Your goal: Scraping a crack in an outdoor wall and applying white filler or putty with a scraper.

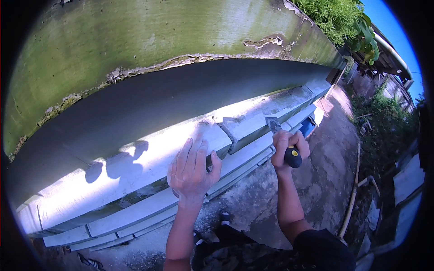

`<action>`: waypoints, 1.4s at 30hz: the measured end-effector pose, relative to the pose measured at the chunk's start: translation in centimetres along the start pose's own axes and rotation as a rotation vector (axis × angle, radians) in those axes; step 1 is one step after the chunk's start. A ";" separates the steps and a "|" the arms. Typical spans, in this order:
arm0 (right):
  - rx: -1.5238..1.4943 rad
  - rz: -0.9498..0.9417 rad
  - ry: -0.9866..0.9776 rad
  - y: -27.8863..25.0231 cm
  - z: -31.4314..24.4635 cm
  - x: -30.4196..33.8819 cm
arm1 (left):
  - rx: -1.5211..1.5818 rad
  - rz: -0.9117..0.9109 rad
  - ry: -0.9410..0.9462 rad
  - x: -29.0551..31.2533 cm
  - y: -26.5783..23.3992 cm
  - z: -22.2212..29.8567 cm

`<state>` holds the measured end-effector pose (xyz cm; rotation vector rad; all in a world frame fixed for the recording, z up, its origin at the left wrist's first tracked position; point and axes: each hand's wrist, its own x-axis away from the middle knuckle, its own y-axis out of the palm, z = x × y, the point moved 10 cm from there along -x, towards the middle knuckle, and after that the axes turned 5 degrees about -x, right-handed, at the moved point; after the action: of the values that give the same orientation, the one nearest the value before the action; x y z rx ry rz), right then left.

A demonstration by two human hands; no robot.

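Note:
My left hand (194, 170) lies with fingers stretched out on the pale ledge (149, 156), its thumb apart near the front edge. In my right fist is a putty knife (293, 157) with a black handle, a yellow spot on its end and a grey, dirty blade (273, 123). My right hand (289, 147) wraps round the handle, and the blade reaches to the ledge's front edge; whether it touches cannot be made out. Between the two hands, a jagged dark joint (229, 136) runs across the ledge.
Above the ledge hangs a mossy green wall (190, 31) with a crumbling lower edge. Stepped pale courses (149, 205) lie below. A concrete path (321, 180) runs alongside, with a long pole (351, 203) at its right. Leafy plants (332, 20) grow at the top right.

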<state>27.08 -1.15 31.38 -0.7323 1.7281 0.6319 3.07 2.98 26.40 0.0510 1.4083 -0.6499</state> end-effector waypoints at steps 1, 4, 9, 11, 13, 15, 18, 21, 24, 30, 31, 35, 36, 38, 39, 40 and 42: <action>0.003 0.006 0.058 -0.4 1.1 -0.8 | 0.013 -0.010 -0.017 0.1 0.0 0.0; -0.072 -0.035 0.124 0.8 2.3 -2.8 | -0.002 0.019 0.004 0.0 0.1 -0.1; -0.288 -0.059 0.066 0.0 1.9 -1.0 | 0.001 0.085 -0.026 -0.5 0.0 0.0; -0.247 -0.005 0.154 0.1 4.5 -2.6 | 0.024 0.081 -0.028 0.1 -0.1 0.4; 0.010 -0.119 0.019 1.3 4.5 -3.2 | 0.017 0.144 0.010 0.0 -0.2 0.1; 0.068 -0.181 -0.054 1.4 2.5 -1.7 | -0.037 0.186 -0.003 0.5 -0.7 -0.3; -0.404 -0.082 0.118 -0.8 3.7 -1.5 | -0.072 0.254 -0.008 0.3 -0.6 -0.3; -0.482 -0.093 0.199 -0.1 5.7 -3.3 | -0.057 0.252 0.032 0.4 -1.0 0.2; -0.472 -0.187 0.119 0.0 5.4 -3.0 | -0.078 0.264 0.038 -0.2 -2.0 0.5; -0.376 -0.170 0.000 -2.6 8.4 -3.3 | -0.016 0.231 0.021 -0.2 -1.9 1.0; -0.187 -0.194 -0.091 -1.9 8.8 -3.6 | 0.002 0.250 0.040 0.1 -2.1 1.0; -0.695 -0.122 0.187 -3.6 7.6 -3.4 | -0.035 0.201 0.015 -0.1 -2.2 1.1; -0.775 -0.147 0.212 -4.9 6.7 -3.4 | -0.037 0.203 0.022 -0.1 -2.0 1.3; -0.744 -0.126 0.153 -4.4 7.4 -3.5 | -0.047 0.217 0.035 -0.3 -1.8 1.5; -0.696 -0.110 0.102 -4.3 7.6 -3.5 | -0.037 0.209 0.045 -0.3 -1.5 1.8; -0.663 -0.112 0.143 -3.6 7.6 -4.2 | -0.059 0.231 0.045 -0.3 -1.6 1.7; -0.694 -0.192 0.212 -2.1 7.3 -5.5 | -0.081 0.246 0.056 -0.1 -1.7 1.5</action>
<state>34.41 3.61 34.73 -1.4716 1.5928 1.0646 3.63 1.04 27.33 0.1774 1.4528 -0.3900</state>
